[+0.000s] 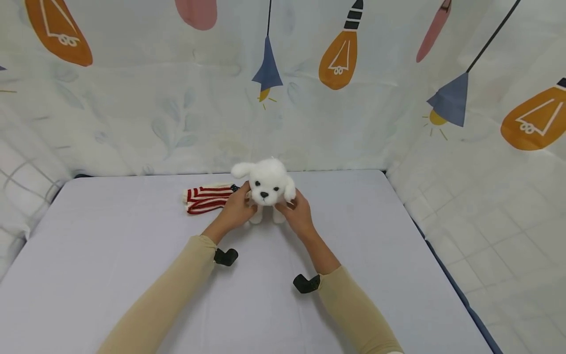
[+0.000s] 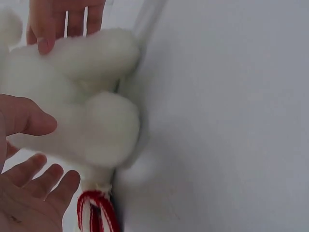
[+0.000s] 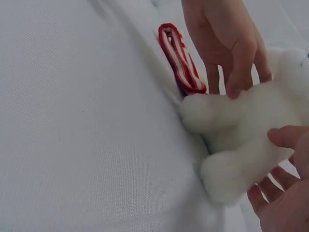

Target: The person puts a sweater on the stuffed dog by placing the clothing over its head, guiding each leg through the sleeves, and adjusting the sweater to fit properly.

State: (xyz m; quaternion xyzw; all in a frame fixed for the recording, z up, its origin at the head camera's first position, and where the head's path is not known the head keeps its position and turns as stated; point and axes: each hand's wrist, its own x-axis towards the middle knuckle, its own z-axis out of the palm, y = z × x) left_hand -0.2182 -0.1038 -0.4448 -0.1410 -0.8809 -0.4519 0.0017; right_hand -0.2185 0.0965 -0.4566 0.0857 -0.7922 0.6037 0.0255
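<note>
- Your left hand [image 1: 236,206] and right hand [image 1: 298,212] each grip a side of the white plush dog [image 1: 266,181], thumbs in front, fingers apart towards its back.
- The dog stands upright on the table [image 1: 132,255]; pressing harder from one side could tip it.
- The striped knit [image 1: 205,199] lies just beside your left hand; a careless sweep could drag it.
</note>
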